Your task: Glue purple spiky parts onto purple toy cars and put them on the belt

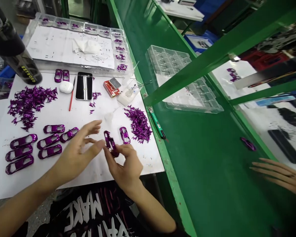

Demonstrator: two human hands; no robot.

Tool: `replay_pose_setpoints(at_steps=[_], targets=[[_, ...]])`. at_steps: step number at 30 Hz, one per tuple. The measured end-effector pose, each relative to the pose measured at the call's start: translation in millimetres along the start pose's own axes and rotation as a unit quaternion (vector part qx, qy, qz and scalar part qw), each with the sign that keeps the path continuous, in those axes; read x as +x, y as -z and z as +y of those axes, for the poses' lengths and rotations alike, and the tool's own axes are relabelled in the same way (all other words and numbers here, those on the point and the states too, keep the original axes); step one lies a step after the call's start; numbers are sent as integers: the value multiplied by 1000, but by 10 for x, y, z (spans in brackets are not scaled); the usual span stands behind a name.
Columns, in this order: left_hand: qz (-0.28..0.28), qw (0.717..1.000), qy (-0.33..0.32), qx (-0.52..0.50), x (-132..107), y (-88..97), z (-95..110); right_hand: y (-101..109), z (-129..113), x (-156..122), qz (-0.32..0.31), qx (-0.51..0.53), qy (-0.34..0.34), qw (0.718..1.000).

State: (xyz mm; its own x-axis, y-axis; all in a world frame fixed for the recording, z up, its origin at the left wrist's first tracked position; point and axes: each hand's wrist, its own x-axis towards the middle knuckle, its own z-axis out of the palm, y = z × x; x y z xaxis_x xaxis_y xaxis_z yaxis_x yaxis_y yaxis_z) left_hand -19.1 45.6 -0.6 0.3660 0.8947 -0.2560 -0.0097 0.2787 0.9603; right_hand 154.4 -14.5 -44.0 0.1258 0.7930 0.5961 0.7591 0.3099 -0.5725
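Note:
Between the thumb and fingers of my right hand (pixel 128 168) is a purple toy car body (pixel 110 144), tilted up over the white table sheet. My left hand (pixel 75 156) is just left of it, fingers apart, with the thumb tip close to the car body; whether they touch I cannot tell. Another purple car body (pixel 124 135) lies to the right, beside a heap of small pointed purple parts (pixel 139 125). Several more car bodies (pixel 50 151) rest in rows at the left, below a second heap of purple parts (pixel 31 103).
A phone (pixel 84 86), red pencil (pixel 71 98), white case (pixel 66 87) and red box (pixel 111 88) lie ahead. Behind them is a compartment tray (pixel 118 70); a dark bottle (pixel 27 62) stands left. Right are a green frame post (pixel 187 75), cutter (pixel 158 123) and another person's hand (pixel 281 176).

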Motion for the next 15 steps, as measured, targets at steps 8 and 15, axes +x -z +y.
replay_pose_setpoints(at_steps=[8,15], targets=[[-9,946,145,-289,223,-96,-510,100,363,700,-238,27,-129,962],[-65,932,146,-325,232,-90,-552,-381,875,881,-243,120,-237,933]])
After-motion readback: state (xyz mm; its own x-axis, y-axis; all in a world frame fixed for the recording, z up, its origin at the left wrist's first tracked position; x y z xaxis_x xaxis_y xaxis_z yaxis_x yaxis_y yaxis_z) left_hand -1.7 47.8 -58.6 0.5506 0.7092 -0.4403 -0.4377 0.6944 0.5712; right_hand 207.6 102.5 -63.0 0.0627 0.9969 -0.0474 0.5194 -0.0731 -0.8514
